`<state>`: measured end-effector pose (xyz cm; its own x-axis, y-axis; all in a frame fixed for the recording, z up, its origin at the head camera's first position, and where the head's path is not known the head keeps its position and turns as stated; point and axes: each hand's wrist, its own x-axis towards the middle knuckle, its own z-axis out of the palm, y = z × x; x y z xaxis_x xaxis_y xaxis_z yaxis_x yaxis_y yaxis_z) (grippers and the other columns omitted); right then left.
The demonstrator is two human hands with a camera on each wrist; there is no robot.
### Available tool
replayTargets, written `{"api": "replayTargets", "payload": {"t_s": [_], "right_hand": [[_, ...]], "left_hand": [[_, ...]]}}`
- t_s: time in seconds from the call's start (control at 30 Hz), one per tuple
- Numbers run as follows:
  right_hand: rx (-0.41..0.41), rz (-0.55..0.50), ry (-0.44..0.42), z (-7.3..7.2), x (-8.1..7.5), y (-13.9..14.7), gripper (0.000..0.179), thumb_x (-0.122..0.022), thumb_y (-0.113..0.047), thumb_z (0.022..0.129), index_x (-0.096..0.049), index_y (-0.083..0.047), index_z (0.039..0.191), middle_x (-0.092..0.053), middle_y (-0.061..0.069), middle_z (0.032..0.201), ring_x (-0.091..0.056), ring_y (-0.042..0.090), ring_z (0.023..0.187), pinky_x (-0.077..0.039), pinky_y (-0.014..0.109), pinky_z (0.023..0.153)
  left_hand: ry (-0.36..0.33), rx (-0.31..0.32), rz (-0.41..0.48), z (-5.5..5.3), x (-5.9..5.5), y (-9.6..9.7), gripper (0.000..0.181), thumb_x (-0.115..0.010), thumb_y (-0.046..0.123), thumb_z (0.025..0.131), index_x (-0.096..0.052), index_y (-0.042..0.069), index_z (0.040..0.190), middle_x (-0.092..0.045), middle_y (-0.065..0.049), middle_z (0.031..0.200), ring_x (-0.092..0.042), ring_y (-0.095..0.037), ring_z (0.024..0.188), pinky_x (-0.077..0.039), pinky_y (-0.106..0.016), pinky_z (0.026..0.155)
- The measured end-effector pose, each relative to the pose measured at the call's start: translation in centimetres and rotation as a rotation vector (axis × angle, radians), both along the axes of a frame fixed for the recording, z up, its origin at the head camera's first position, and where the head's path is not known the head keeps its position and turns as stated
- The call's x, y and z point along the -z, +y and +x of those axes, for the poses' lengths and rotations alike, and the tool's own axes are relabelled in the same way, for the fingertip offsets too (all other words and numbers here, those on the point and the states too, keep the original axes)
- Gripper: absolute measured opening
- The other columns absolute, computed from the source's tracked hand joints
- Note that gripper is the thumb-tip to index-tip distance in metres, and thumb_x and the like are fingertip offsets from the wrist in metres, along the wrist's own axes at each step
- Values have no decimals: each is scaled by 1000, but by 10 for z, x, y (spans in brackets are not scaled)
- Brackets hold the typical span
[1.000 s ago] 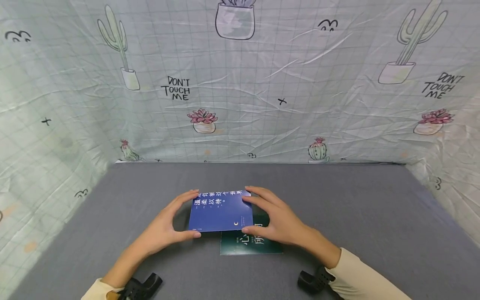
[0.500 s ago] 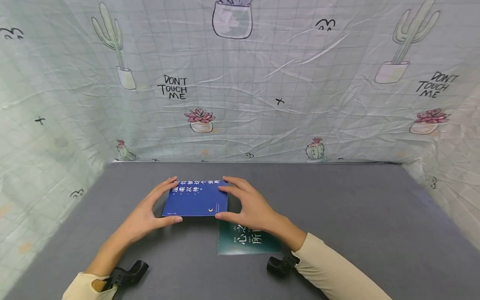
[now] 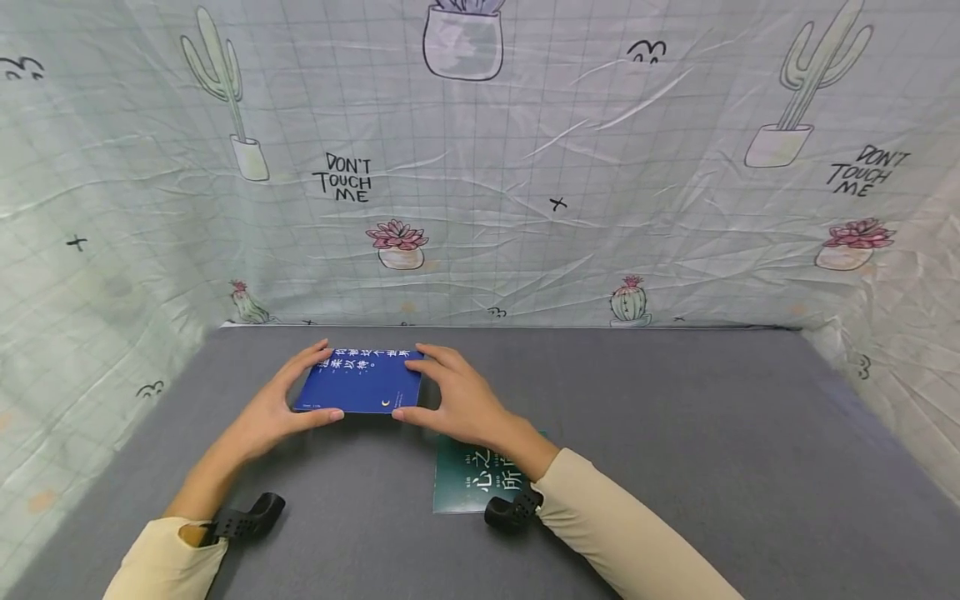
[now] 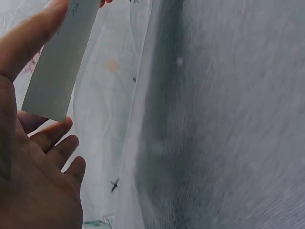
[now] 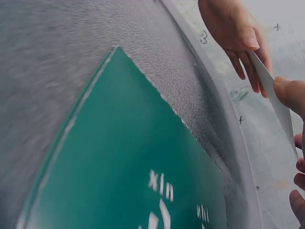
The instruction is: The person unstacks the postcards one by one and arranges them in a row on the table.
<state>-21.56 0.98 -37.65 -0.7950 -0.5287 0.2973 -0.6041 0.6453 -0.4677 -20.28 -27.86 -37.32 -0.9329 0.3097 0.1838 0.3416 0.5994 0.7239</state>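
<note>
A thin blue booklet [image 3: 362, 388] with white characters and a small crescent moon is held above the table, left of centre. My left hand [image 3: 272, 408] grips its left side, thumb at the near edge and fingers at the far edge. On the opposite side my right hand [image 3: 471, 402] holds it the same way. From the left wrist, the booklet's pale underside [image 4: 59, 78] shows. A green booklet [image 3: 456, 482] with white lettering lies on the table, partly hidden under my right forearm; its corner fills much of the right wrist view.
The grey tabletop [image 3: 675, 450] runs back to a hanging cloth [image 3: 487, 167] printed with cacti and "Don't touch me". The cloth also covers both sides. A black wrist camera [image 3: 251, 518] sits on my left wrist and another black wrist camera [image 3: 512, 511] on my right.
Both hands have carried the blue booklet left and farther back, off its overlap with the green booklet. The green booklet stays in place, and my right forearm now crosses over it.
</note>
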Motion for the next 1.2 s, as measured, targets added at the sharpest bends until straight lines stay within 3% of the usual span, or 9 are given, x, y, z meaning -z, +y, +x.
{"api": "replayTargets", "payload": {"t_s": [0.27, 0.5, 1.2], "right_hand": [[39, 7, -51, -10, 5, -23, 72, -65, -60, 82, -52, -18, 139, -36, 2, 150, -33, 18, 136, -39, 40, 103], [45, 20, -96, -16, 14, -39, 71, -65, -58, 83, -52, -18, 139, -36, 3, 150, -33, 20, 136, -36, 40, 105], [17, 116, -129, -28, 25, -60, 69, -62, -59, 84, -51, -19, 140, -36, 2, 150, -25, 19, 141, -27, 39, 111]], "left_hand": [[-48, -26, -12, -14, 6, -12, 89, -80, 28, 77, -30, 13, 150, -16, -7, 158, -15, -39, 140, -17, -64, 103], [-106, -39, -24, -18, 11, -21, 93, -80, 28, 78, -25, 9, 151, -11, -11, 159, -11, -43, 140, -15, -66, 103], [-94, -68, -159, -26, 23, -42, 94, -80, 36, 76, -29, 4, 148, -17, -19, 156, -5, -43, 142, -12, -67, 105]]}}
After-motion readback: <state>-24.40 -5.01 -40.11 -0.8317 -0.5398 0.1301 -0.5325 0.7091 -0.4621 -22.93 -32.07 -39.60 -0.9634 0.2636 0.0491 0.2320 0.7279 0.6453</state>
